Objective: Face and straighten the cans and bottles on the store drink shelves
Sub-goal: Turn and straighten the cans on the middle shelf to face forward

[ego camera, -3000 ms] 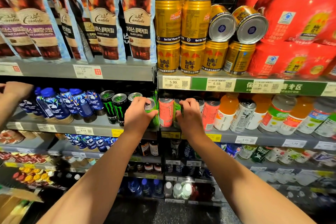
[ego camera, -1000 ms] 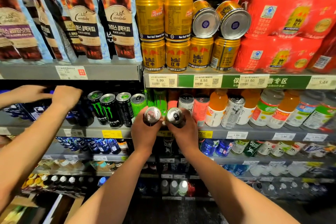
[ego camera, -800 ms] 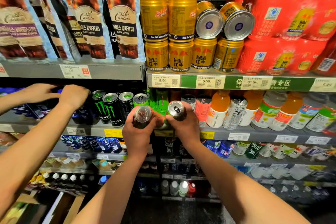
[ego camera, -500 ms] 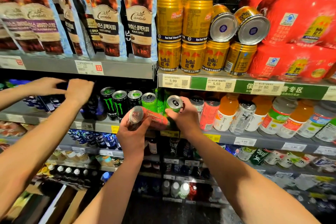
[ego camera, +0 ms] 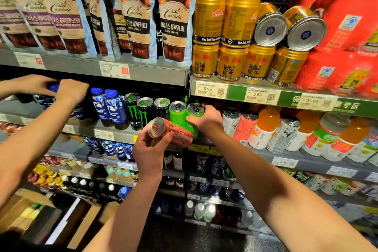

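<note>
Centrally, the left hand (ego camera: pixel 152 150) grips an orange-red can (ego camera: pixel 170 132) lying tilted, its silver end toward the viewer, just in front of the shelf edge (ego camera: pixel 122 136). The right hand (ego camera: pixel 206 119) curls round a green can (ego camera: pixel 194 117) standing upright at that edge, beside a second green can (ego camera: pixel 177 113). Such cans are judged rigid and smooth, likely full and moderately heavy, and slippery if damp; the mid-body wrap is the safest hold, since thin walls dent under a hard pinch. Black cans (ego camera: pixel 141 112) stand close on the left and white and pink cans (ego camera: pixel 238 124) on the right, leaving a narrow gap for reinsertion. Another person's hands (ego camera: pixel 51 90) work the blue bottles (ego camera: pixel 109 105) further left; what they hold is unclear. Two gold cans (ego camera: pixel 288 26) lie on their sides on the upper shelf.
</note>
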Tool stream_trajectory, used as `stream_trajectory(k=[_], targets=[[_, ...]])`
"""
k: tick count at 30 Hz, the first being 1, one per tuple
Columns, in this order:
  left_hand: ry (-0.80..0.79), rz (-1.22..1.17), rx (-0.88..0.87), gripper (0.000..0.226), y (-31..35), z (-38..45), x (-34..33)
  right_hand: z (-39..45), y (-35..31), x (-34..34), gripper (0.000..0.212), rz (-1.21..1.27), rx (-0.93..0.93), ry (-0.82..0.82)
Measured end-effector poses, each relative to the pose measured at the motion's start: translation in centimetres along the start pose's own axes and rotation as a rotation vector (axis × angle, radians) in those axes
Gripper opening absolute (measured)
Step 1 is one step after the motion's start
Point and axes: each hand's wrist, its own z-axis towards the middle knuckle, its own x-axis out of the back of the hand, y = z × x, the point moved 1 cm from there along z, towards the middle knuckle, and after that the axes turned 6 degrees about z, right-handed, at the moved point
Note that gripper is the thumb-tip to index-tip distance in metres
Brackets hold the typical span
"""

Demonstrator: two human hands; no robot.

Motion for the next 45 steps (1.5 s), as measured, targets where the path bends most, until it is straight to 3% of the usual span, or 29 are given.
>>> stream_trajectory(k=[9, 13, 16, 18, 20, 24, 28, 35, 45], targets=[[-0.067, -0.012, 0.031, 0.047, -0.2, -0.8, -1.4, -0.1, 1.1, -0.4, 0.085, 0.016, -0.027, 0.007], [-0.091, 0.018, 0.053, 0.049, -0.4, -1.2, -2.2, -0.9, 2.5, -0.2, 0.058, 0.103, 0.034, 0.034], [-0.106, 0.028, 0.044, 0.045, -0.1, -1.7, -3.0, -2.2, 3.7, 0.6, 0.018, 0.104, 0.091, 0.126], [-0.113, 0.040, 0.038, 0.045, 0.1, -2.0, -3.6, -3.5, 4.7, 1.3, 0.020, 0.141, 0.126, 0.172], [-0.120, 0.044, 0.034, 0.045, 0.2, -2.3, -4.3, -4.8, 6.2, 2.1, 0.006, 0.259, 0.166, 0.254], [-0.131, 0.059, 0.027, 0.044, 0.0, -2.7, -5.4, -5.9, 8.3, 3.4, 0.031, 0.240, 0.279, 0.493], [-0.123, 0.073, 0.025, 0.043, -0.5, -2.9, -5.8, -5.1, 8.5, 4.4, 0.053, 0.191, 0.228, 0.427], [-0.132, 0.072, 0.016, 0.042, -0.2, -2.9, -5.5, -4.6, 8.2, 4.2, 0.042, 0.090, 0.198, 0.349], [-0.142, 0.120, -0.016, 0.046, -0.4, -2.8, -5.1, -4.7, 8.1, 3.0, 0.037, -0.010, 0.264, 0.494]])
